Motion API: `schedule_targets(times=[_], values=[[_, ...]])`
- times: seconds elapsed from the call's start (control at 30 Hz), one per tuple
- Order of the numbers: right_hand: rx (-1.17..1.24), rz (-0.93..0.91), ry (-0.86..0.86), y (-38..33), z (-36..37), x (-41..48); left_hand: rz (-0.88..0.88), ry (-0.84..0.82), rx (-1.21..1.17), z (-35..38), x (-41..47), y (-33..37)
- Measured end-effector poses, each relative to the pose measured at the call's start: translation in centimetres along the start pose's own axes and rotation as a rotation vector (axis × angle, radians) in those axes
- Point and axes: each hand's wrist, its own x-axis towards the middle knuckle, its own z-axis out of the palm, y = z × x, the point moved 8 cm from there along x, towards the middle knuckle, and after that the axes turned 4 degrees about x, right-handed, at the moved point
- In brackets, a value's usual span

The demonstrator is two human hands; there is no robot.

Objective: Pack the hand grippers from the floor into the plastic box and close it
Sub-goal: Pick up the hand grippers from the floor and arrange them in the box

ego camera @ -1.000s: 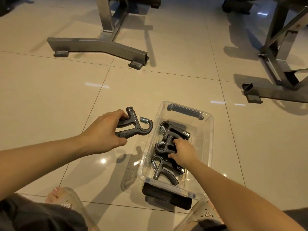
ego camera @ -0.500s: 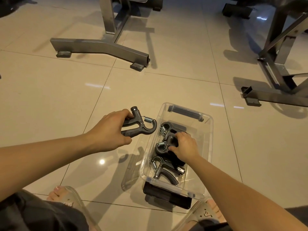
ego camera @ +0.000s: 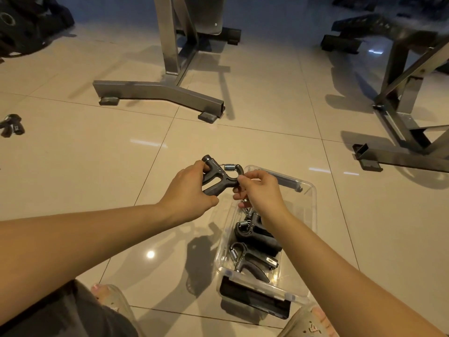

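Grippers (ego camera: 218, 177): one held, three boxed.

Wide-angle head cam looks fwd & down, close above plastic box (ego camera: 312, 215).

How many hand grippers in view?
4: one dark grey hand gripper held by left hand and right hand; three in the clear plastic box, one half hidden. Dark object far left may be another.

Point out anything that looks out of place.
One small dark item lies alone on the floor at far left, away from the plastic box; possibly a stray hand gripper, too small to tell. Nothing else stands out.
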Motion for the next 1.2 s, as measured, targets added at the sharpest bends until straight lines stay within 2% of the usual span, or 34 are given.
schedule_targets(times=[0.17, 0.23, 0.3, 0.4, 0.53, 0.67, 0.83, 0.93, 1.07, 1.2], values=[[0.169, 0.048, 0.080, -0.2, -0.6, -0.7, 0.019, -0.060, -0.034, 0.6, -1.5, 0.9], [0.093, -0.004, 0.096, -1.2, -1.4, -0.5, 0.037, -0.099, 0.011, 0.0, -1.7, 1.5], [-0.071, -0.089, 0.073, -2.8, -2.5, -0.1, 0.081, -0.048, 0.107, -1.7, -1.3, 2.2], [-0.304, -0.191, -0.125, -4.8, -2.4, -0.4, 0.100, 0.019, 0.050, -4.0, -0.5, 2.5], [-0.473, -0.311, -0.418, -6.2, 0.5, -2.6, 0.054, -0.215, -0.224, -2.8, -0.5, 2.6], [-0.540, -0.341, -0.513, -6.4, 1.9, -3.5, 0.036, -0.334, -0.301, -1.8, -1.2, 3.1], [-0.387, -0.264, -0.468, -5.8, 1.1, -3.6, 0.020, -0.344, -0.332, -1.9, -1.2, 3.1], [-0.372, -0.293, -0.375, -6.0, 0.6, -3.3, -0.013, -0.259, -0.331, -2.4, -0.7, 3.0], [-0.624, -0.403, -0.279, -6.9, -0.1, -3.4, -0.161, -0.107, -0.424, -3.5, 0.7, 1.2], [-1.030, -0.599, -0.207, -7.5, 0.1, -4.4, -0.303, -0.096, -0.595, -2.6, 1.2, -0.2]])
